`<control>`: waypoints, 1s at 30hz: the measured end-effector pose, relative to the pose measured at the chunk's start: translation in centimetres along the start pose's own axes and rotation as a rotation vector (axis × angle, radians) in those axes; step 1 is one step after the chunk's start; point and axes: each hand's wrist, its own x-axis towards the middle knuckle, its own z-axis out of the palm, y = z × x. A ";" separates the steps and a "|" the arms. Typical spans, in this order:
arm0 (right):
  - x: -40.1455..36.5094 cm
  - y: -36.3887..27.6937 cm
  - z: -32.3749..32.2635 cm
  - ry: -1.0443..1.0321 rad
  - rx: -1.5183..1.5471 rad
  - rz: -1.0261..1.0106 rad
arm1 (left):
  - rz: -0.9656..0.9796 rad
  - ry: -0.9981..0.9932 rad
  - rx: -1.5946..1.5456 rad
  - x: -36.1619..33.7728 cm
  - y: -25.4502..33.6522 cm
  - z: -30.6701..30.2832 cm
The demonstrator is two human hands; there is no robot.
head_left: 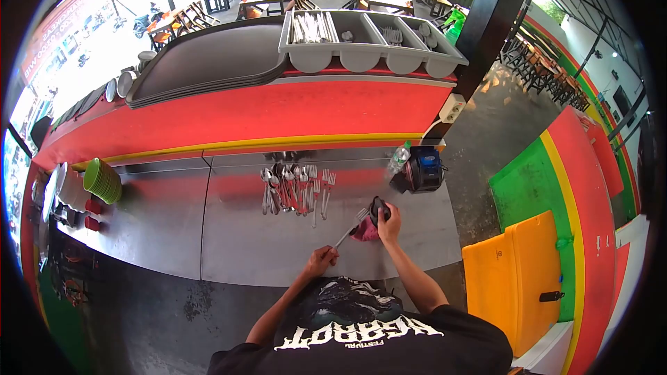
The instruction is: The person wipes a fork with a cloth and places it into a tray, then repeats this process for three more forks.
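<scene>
Held a metal fork (343,237) by its handle in the left hand (322,260), at the lower middle of the frame, with a grip closed firmly around it, pointing the tines up and to the right. Gripped a dark rounded object (376,207) in the right hand (390,222), right of the frame's centre and close by the tines; could not make out its exact nature, nor any sure contact between it and the fork. Had a pink cloth (366,230) just below the tines, left of the right wrist; could not tell whether to call it held or lying on the grey table (243,236). Saw loose spoons (274,182) bunched left of centre, bowls toward the top, beside several loose forks (326,184) along the right side of the bunch. Found a clear bottle (399,157) just left of a black bag (424,169), right of centre, and a stack of green bowls (102,180) at the frame's left. Faced brown serving trays (208,59) at the upper left and a grey divided cutlery holder (310,61) at the upper middle. Noted an orange box (511,271) at the lower right.
</scene>
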 end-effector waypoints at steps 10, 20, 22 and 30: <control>-5.8 -4.8 -3.0 -1.109 1.322 0.767 | -0.169 -0.255 -0.284 0.1 -0.6 -0.4; -6.5 -4.9 -2.5 -1.192 1.319 0.737 | -0.266 -0.628 -0.622 -0.5 2.4 -1.3; -6.2 -4.5 -2.2 -1.209 1.312 0.769 | -0.244 -0.617 -0.667 -0.3 1.8 -1.1; -5.5 -3.1 -0.1 -0.978 0.792 0.738 | -0.034 -0.143 -0.028 1.1 -1.4 -0.2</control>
